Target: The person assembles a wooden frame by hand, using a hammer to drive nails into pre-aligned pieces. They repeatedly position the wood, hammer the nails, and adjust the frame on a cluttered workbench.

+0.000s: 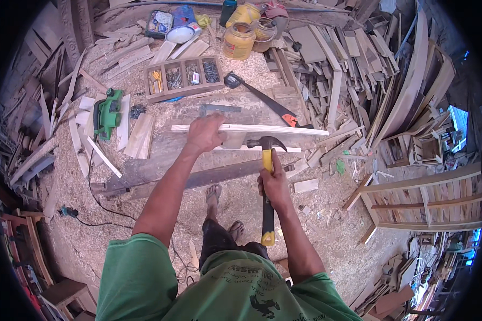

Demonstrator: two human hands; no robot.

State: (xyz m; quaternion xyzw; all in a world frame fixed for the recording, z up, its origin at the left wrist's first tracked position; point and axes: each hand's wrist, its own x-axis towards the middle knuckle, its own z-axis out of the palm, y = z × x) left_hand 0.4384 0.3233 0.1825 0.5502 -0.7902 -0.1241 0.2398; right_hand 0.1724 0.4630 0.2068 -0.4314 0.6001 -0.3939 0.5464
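My left hand (204,134) is closed round a long pale wooden strip (284,130), left of its middle, above the low workbench (166,174). A second pale strip (284,150) lies nearer to me, and a short flat piece of wood (233,140) shows between the two. In my right hand (275,184) is a claw hammer (268,161) with a yellow and black handle. Its head is just on my side of the long strip, claw pointing right. Beyond the left hand lies a metal try square (225,108).
A divided wooden box (185,95) of nails and a handsaw (268,101) lie at the far side. To the left sits a green electric planer (108,115) with its cord trailing. Scrap wood (348,59) is heaped right; a slatted wooden frame (423,206) stands nearer.
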